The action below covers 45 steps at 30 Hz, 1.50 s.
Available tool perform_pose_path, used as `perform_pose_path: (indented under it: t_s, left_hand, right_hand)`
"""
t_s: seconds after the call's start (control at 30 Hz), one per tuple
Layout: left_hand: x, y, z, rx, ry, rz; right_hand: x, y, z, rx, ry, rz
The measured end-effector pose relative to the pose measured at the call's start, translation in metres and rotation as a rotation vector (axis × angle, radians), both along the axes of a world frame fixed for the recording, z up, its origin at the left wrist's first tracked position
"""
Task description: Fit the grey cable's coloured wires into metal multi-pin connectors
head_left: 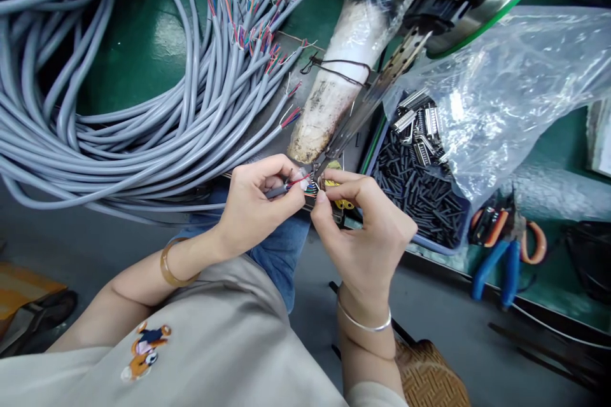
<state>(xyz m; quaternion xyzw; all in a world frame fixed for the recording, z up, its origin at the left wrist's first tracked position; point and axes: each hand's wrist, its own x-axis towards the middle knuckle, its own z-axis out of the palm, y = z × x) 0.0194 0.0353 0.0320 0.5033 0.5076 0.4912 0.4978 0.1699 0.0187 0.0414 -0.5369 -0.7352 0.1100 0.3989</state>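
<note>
My left hand (255, 203) is closed in a pinch on the end of a grey cable (275, 192). Its thin coloured wires (309, 189) fan out towards my right hand (365, 219). Thumb and fingers of that hand are pinched on a small multi-pin connector (319, 174) where the wires meet it, mostly hidden by the fingertips. A soldering iron (356, 121) slants down from above, its tip at the connector between both hands. Beside it, a white wrapped tube (329, 92) tied with black cord ends just above my fingers.
Many grey cables (157, 133) with stripped ends cover the left bench. At right, a blue bin (458, 248) holds black sleeves (415, 191) and metal connectors (422, 127), partly under a clear plastic bag (520, 95). Blue-handled pliers (508, 267) and an orange-handled tool (535, 245) lie further right.
</note>
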Motion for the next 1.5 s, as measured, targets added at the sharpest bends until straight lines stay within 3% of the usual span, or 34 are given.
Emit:
perform_pose_path:
  t_s: [0.2, 0.53, 0.63, 0.77, 0.87, 1.0, 1.1, 1.27, 1.4, 1.5]
  left_hand:
    - [0.0, -0.003, -0.005, 0.028, 0.073, -0.019]
    - [-0.003, -0.008, -0.017, 0.493, 0.3, -0.067]
    - [-0.003, -0.011, -0.02, 0.54, 0.303, -0.108]
    - [-0.004, -0.016, -0.021, 0.412, 0.226, -0.124]
    - [-0.007, -0.016, -0.018, 0.146, 0.095, -0.124]
    - [-0.012, -0.013, -0.011, -0.132, -0.096, -0.165]
    - [-0.014, -0.015, -0.007, -0.15, -0.124, -0.203]
    - [-0.018, -0.018, -0.005, -0.039, -0.04, -0.293]
    - [-0.029, -0.01, -0.003, -0.186, -0.194, -0.39]
    - [-0.037, -0.002, -0.003, -0.302, -0.396, -0.488]
  right_hand:
    - [0.002, -0.002, -0.003, -0.03, -0.018, 0.022]
    - [0.004, -0.002, 0.002, -0.082, -0.107, 0.045]
    - [0.005, -0.003, 0.0, -0.124, -0.139, 0.058]
    - [0.007, -0.008, 0.002, -0.154, -0.116, 0.044]
    - [0.013, -0.017, 0.006, -0.222, 0.051, 0.045]
    - [0.02, -0.03, 0.009, -0.201, 0.301, -0.132]
    - [0.018, -0.032, 0.007, -0.187, 0.281, -0.197]
    - [0.009, -0.028, 0.005, -0.297, 0.265, 0.012]
    - [0.005, -0.032, -0.002, 0.027, 0.113, 0.026]
    - [0.002, -0.036, -0.019, 0.327, -0.06, -0.022]
